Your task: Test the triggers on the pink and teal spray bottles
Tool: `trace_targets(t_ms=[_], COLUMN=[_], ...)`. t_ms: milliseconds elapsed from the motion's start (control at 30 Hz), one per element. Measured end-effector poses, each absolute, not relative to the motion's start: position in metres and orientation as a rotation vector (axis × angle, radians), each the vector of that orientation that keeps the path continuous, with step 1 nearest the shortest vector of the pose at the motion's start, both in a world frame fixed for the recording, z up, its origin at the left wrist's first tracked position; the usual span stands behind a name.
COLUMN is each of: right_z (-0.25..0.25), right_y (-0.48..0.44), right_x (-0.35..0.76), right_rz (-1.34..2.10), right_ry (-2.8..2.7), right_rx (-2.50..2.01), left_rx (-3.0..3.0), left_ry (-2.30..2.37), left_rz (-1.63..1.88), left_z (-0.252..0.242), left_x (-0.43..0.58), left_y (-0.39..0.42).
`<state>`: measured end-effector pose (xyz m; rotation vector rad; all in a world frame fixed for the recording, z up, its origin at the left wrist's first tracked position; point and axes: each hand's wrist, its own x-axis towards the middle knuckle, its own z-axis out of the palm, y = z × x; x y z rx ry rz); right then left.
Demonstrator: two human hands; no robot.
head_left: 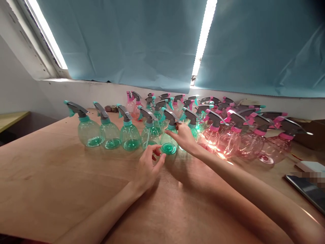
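Note:
A clear green spray bottle [168, 148] with a grey and teal trigger head stands upright on the wooden table. My right hand [183, 136] is closed around its upper part just below the collar, thumb at the front. Close to the bottle's base on the left is my left hand [150, 165], its fingers loosely bent and apart from the thumb, with nothing seen between them. Whether its fingertips touch the bottle I cannot tell. Another green spray bottle [149, 137] stands directly behind the left hand, partly covered by it.
Further green spray bottles [130, 136] line up to the left. Several pink spray bottles [230, 142] crowd the right and back. A phone [306, 193] lies at the table's right side, near a white box [311, 167]. Behind, a blue sheet [132, 44] hangs over the wall.

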<state>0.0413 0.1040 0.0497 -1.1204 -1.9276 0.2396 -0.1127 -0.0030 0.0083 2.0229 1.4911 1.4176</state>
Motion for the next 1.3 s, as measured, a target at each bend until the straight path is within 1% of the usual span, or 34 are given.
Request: trace_targets(t_ms=[467,700,833,933,1067,1300], right_z=[0.046,0.047,0.059,0.075,0.098,0.109], right_y=[0.11,0.077,0.052,0.046,0.062,0.1], right_x=[0.03,0.048,0.076,0.098,0.116,0.106], right_rz=[0.173,0.201,0.122,-0.074,-0.269,-0.256], right_ry=[-1.915,-1.945,-2.003,-1.964,-1.865,-1.945], right_rx=[-1.219,-1.206,-1.191,-1.225,-1.4,-1.672], left_rx=[2.007,2.029,2.019,2.003,2.001,1.988], left_ry=[1.49,1.47,1.455,1.458,1.486,1.549], left_rz=[1.371,1.351,1.32,1.29,1.272,1.283], left_z=[0.008,0.004,0.003,0.004,0.006,0.009], left_x=[-0.11,-0.111,-0.111,-0.109,-0.108,-0.107], left_y=[-0.001,0.001,0.001,0.0,0.0,0.001])
